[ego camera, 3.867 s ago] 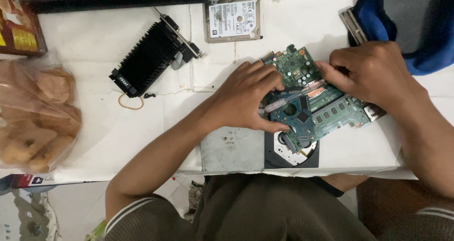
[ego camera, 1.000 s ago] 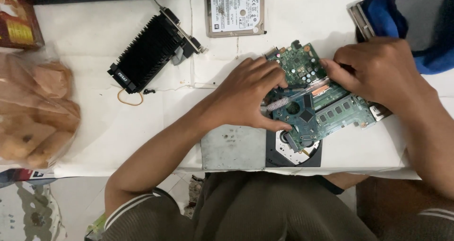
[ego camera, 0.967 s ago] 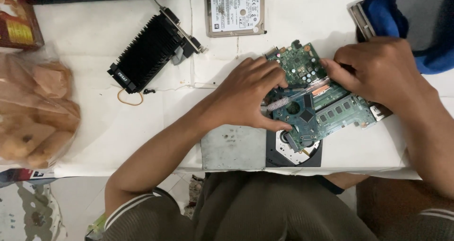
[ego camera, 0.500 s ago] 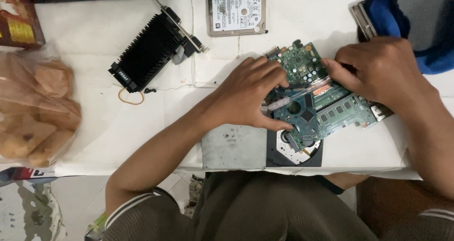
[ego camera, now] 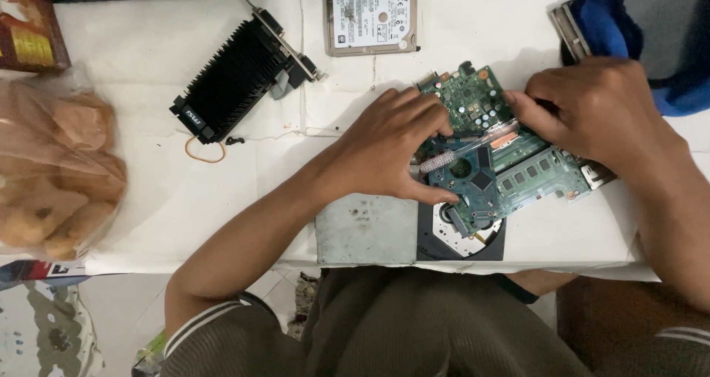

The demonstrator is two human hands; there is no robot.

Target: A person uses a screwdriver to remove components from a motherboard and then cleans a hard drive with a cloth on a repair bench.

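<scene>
Overhead view of a person seated at a white work table (ego camera: 185, 207). The left hand (ego camera: 388, 151) lies palm-down on the near-left part of a green laptop motherboard (ego camera: 492, 159), its fingers curled over the board's left edge and its thumb pressed along the board's near edge, clamping the board in place. The right hand (ego camera: 592, 110) covers the board's far-right part, fingers bent down onto the components; whether it pinches anything cannot be told, since the fingertips are hidden beneath the hand. Between the two hands a copper heat pipe (ego camera: 499, 133) and a row of memory chips (ego camera: 536, 171) show on the board. Directly under the board, toward the person, sits an optical disc drive (ego camera: 399, 233) with its grey metal lid and an exposed disc tray. Beyond the left hand lies a silver hard disk drive (ego camera: 372, 18); further to that hand's left rests a black finned graphics card (ego camera: 237, 81), with a rubber band (ego camera: 203, 151) just beside it. A clear bag of baked goods (ego camera: 52, 166) occupies the table's far-left edge. Behind the right hand lies blue cloth (ego camera: 621, 33)
</scene>
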